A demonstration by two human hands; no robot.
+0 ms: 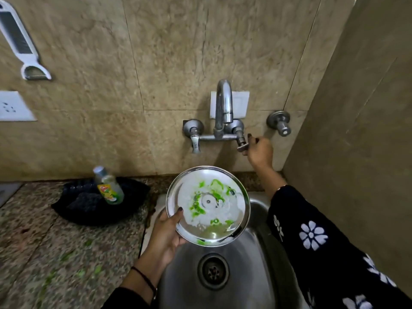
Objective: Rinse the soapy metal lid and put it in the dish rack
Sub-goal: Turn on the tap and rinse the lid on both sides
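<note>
A round metal lid [229,221], its inside smeared with white foam and green soap, is held tilted over the steel sink [256,210]. My left hand [167,230] grips its left rim, thumb on the inner face. My right hand [258,152] reaches up to the wall tap [223,103] and its fingers are closed on the right tap handle [242,144]. No water runs from the spout. No dish rack shows in this view.
The sink drain [213,271] lies below the lid. On the speckled counter to the left a dish-soap bottle [108,186] stands on a black scrubber tray [89,204]. A left tap handle [195,143], a separate wall valve [281,123], a hanging grater [21,41] and a socket [11,105] are on the tiled wall.
</note>
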